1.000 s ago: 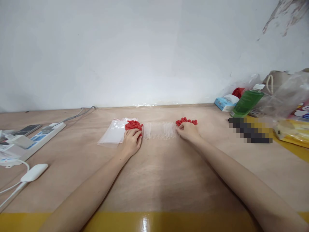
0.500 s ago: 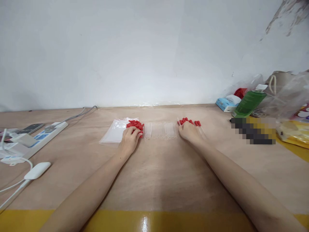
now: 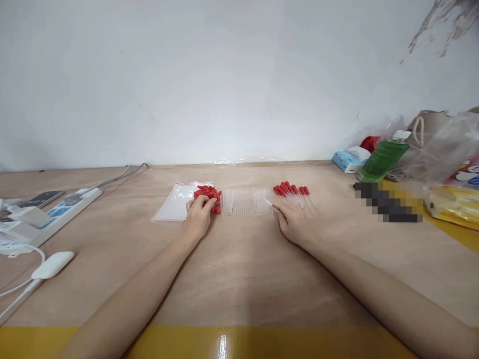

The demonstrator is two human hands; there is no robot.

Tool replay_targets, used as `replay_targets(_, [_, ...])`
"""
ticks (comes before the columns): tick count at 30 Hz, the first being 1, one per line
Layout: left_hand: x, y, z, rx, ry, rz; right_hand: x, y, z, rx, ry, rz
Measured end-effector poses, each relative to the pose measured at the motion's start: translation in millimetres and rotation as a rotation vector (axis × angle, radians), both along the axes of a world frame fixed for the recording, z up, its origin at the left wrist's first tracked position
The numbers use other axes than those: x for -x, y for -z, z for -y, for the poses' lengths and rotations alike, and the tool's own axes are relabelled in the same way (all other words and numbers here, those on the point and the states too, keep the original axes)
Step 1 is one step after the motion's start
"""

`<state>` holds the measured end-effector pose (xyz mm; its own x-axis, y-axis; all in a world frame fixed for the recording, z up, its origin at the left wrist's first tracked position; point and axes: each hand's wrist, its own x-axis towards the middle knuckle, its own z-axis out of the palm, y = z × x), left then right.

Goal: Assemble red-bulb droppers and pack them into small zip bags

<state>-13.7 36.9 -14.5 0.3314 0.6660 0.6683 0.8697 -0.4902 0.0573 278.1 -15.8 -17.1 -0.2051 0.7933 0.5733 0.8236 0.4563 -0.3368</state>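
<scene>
My left hand (image 3: 199, 215) is at the near side of a pile of red rubber bulbs (image 3: 206, 192), its fingertips pinched at one of them; the fingers partly hide the bulb. My right hand (image 3: 290, 219) pinches a thin clear dropper tube (image 3: 268, 201), tilted with its upper end pointing left. Between the hands lies a row of clear dropper tubes (image 3: 243, 202), side by side. Beyond my right hand several droppers with red bulbs (image 3: 288, 188) lie fanned out, bulbs toward the wall.
A clear zip bag (image 3: 170, 204) lies left of the bulbs. Farther left are a power strip (image 3: 71, 209), a phone (image 3: 43, 198) and a white charger (image 3: 53, 265) with cables. At right stand a tissue pack (image 3: 350, 160), a green bottle (image 3: 383, 159) and plastic bags (image 3: 449, 144).
My right hand has moved slightly nearer and turned, bringing a clear tube toward the left and uncovering the fanned droppers. My left hand stays at the bulb pile.
</scene>
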Motion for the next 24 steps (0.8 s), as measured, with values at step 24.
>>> replay_targets(24, [-34.2, -6.9, 29.6, 0.224, 0.287, 0.518, 12.5, -7.7, 14.0, -0.045, -0.103, -0.019])
